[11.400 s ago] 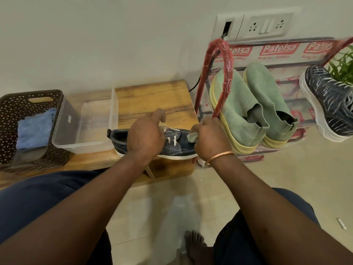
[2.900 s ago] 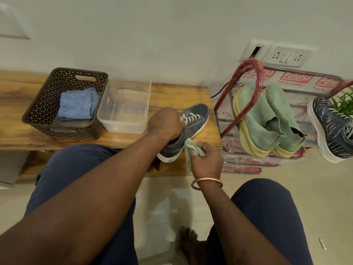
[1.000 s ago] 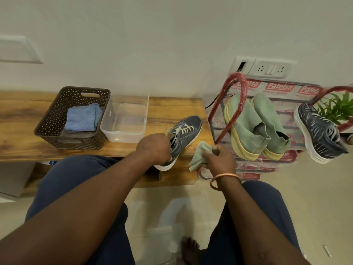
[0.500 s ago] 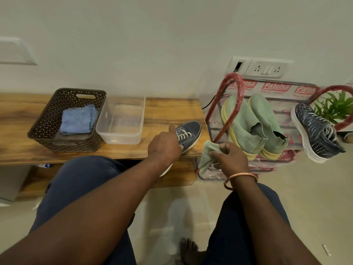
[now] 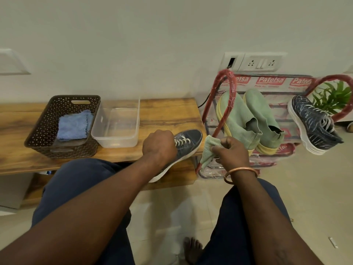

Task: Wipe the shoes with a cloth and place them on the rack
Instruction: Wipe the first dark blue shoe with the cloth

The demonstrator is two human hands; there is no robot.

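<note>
My left hand [image 5: 159,143] grips a dark blue denim sneaker [image 5: 188,143] with white laces and a white sole, its toe over the right end of the wooden bench [image 5: 168,113] and its heel hanging off the front edge. My right hand [image 5: 232,152] pinches a crumpled light green cloth [image 5: 208,150] just to the right of the sneaker's toe, apart from it. The red shoe rack [image 5: 228,87] stands to the right and carries a pair of green slip-on shoes [image 5: 250,119] and a dark striped sneaker [image 5: 313,125].
On the bench stand a brown perforated basket [image 5: 42,134] with a folded blue cloth [image 5: 73,125] inside and a clear plastic tub [image 5: 116,129]. A wall socket [image 5: 256,62] and a green plant [image 5: 332,96] sit behind the rack. My knees and a bare foot [image 5: 192,249] are below.
My left hand has shifted its grip along the sneaker, which still points toe-first toward the rack. The cloth in my right hand stays off the shoe, a little to its right.
</note>
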